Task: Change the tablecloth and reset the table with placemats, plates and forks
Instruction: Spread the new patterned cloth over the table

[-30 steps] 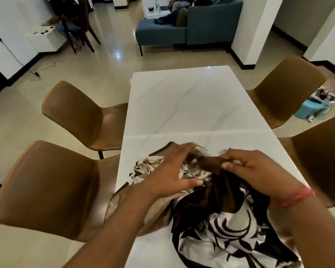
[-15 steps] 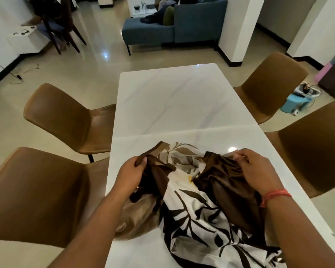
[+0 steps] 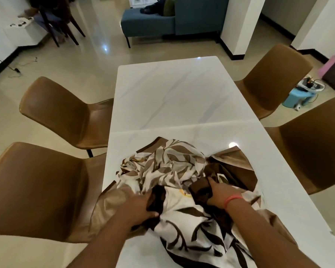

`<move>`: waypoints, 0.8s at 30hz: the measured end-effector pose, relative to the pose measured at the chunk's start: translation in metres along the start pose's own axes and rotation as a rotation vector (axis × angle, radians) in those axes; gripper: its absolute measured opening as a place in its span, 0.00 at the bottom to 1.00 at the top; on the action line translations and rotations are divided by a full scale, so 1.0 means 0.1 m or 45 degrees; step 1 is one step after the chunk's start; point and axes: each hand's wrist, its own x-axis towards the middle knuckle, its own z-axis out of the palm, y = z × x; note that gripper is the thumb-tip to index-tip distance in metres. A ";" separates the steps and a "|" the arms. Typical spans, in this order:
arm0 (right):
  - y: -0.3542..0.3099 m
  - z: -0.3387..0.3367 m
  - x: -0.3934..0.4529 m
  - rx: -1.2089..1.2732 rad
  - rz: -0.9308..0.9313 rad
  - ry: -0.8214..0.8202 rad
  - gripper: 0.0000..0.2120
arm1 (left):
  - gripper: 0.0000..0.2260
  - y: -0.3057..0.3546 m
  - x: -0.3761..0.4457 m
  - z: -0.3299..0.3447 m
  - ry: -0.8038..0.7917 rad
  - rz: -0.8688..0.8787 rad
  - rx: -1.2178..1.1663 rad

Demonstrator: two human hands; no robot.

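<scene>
The white marble tabletop (image 3: pixel 182 97) stretches away from me, its far half bare, with four brown chairs (image 3: pixel 66 113) drawn up along its two sides. On the near end lies the tablecloth (image 3: pixel 174 171), crumpled in a heap, white with brown leaf print and a dark brown border, one edge spilling over the tabletop's left side. My left hand (image 3: pixel 139 207) has its grip clamped on a dark brown fold near the heap's left. My right hand (image 3: pixel 219 194), a red band at the wrist, pinches another dark fold just right of centre.
</scene>
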 end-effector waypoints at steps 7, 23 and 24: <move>-0.02 -0.25 0.19 0.239 -0.023 0.220 0.18 | 0.15 0.40 0.10 0.40 -0.183 0.103 0.156; -0.86 -1.73 -0.39 -0.251 -1.055 1.229 0.40 | 0.09 1.99 0.08 -0.51 0.754 0.579 0.053; -0.85 -1.60 -0.37 -0.239 -1.084 1.270 0.37 | 0.09 1.93 0.06 -0.45 0.861 0.613 0.142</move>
